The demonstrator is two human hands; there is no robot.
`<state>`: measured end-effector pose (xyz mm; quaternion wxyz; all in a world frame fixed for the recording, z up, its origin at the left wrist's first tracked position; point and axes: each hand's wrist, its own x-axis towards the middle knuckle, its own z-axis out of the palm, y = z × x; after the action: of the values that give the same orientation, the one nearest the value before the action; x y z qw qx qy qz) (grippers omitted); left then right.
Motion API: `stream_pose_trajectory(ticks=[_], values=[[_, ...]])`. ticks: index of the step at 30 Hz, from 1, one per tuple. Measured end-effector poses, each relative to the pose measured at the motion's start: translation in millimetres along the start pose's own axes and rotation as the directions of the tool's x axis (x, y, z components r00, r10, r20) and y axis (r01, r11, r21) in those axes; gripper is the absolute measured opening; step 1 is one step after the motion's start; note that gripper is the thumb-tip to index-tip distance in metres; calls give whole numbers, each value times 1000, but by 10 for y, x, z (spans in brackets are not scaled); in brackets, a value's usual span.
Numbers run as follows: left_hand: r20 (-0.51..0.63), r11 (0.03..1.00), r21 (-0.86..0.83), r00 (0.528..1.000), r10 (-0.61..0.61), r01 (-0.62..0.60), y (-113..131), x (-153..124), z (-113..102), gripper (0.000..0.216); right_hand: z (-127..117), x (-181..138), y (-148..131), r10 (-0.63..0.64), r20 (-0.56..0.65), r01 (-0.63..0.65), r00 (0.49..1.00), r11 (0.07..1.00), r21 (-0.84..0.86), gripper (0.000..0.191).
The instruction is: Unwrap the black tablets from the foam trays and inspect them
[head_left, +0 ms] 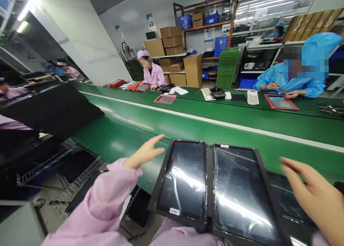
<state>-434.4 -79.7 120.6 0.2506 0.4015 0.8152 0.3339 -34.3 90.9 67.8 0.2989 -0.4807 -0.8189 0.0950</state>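
Observation:
In front of me a black tray (210, 188) holds two dark, glossy screen panels side by side. The left panel (185, 167) and the right panel (239, 178) seem covered with shiny clear film, and each bears a small white label. My left hand (147, 151) hovers just left of the tray, fingers apart and holding nothing. To the right of the tray is my right hand (313, 190), its fingers stretched out, with nothing in its grasp. Partly behind that hand, another dark panel (286, 195) lies at a lower level.
A green workbench (129, 131) with a white strip crosses the view. Across it sit a person in pink (153, 74) and a person in blue (295, 77), with red-framed panels (165, 99) near them. A wire rack (61, 181) stands low at left.

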Motion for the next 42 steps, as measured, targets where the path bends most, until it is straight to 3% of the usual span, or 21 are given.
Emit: stream_pose_trajectory(ticks=[2, 4, 7, 10, 13, 15, 17, 20, 22, 24, 25, 26, 28, 29, 30, 31, 34, 35, 37, 39, 42], values=[[50, 982, -167, 996, -81, 88, -414, -178, 133, 76, 285, 469, -644, -176, 217, 158, 960, 982, 101, 39], [103, 932, -334, 988, -112, 140, -664, -331, 339, 88, 663, 802, -1108, -278, 394, 233, 876, 960, 158, 32], [173, 824, -529, 976, -128, 202, -804, -470, 617, 97, 1155, 1034, -1386, -309, 521, 268, 796, 951, 155, 21], [207, 740, -629, 969, -139, 240, -832, -505, 749, 92, 1349, 1049, -1380, -332, 549, 296, 767, 942, 158, 15], [174, 737, -640, 975, -137, 218, -870, -499, 780, 86, 1346, 963, -1377, -354, 517, 333, 780, 933, 136, 19], [138, 754, -626, 980, -142, 197, -896, -501, 785, 83, 1297, 842, -1442, -427, 465, 424, 775, 898, 118, 21], [126, 766, -609, 979, -161, 205, -908, -514, 792, 82, 1189, 654, -1572, -554, 415, 557, 722, 821, 128, 25], [102, 772, -601, 978, -182, 206, -917, -540, 806, 82, 866, 292, -1848, -729, 464, 664, 503, 670, 333, 29], [35, 789, -597, 987, -154, 144, -937, -557, 810, 71, 594, 84, -1998, -841, 478, 588, 253, 526, 615, 29], [-16, 829, -557, 998, -67, 47, -971, -579, 803, 36, 381, -26, -2032, -900, 405, 407, 164, 435, 803, 28], [-16, 846, -534, 1000, -20, 8, -991, -593, 794, 19, 320, -40, -1991, -908, 365, 328, 207, 416, 848, 30], [-5, 855, -518, 1000, 20, -19, -1011, -608, 783, 19, 294, -35, -1913, -886, 347, 287, 309, 435, 854, 32], [26, 858, -512, 998, 65, -42, -1043, -626, 758, 33, 327, -16, -1683, -777, 329, 335, 537, 554, 762, 33], [33, 855, -518, 997, 67, -41, -1050, -620, 746, 34, 366, -23, -1557, -730, 322, 398, 602, 624, 672, 32], [29, 854, -518, 998, 60, -36, -1049, -599, 735, 34, 407, -50, -1442, -728, 328, 479, 602, 658, 581, 31], [30, 864, -503, 998, 51, -29, -1037, -556, 727, 33, 442, -97, -1350, -754, 354, 563, 553, 651, 509, 31], [-7, 913, -407, 1000, 9, -11, -927, -297, 724, 21, 480, -287, -1261, -867, 390, 718, 311, 483, 501, 31], [-32, 922, -388, 999, -5, -8, -869, -179, 730, 33, 478, -331, -1285, -882, 369, 746, 295, 454, 488, 31], [-62, 906, -422, 997, -56, 25, -739, 62, 748, 65, 482, -340, -1372, -879, 308, 806, 364, 463, 369, 33], [-14, 854, -507, 990, -142, 115, -622, 256, 764, 80, 537, -235, -1461, -870, 277, 854, 407, 471, 223, 28], [80, 778, -591, 975, -207, 213, -533, 396, 772, 88, 752, 73, -1528, -888, 274, 866, 370, 437, 244, 22]])
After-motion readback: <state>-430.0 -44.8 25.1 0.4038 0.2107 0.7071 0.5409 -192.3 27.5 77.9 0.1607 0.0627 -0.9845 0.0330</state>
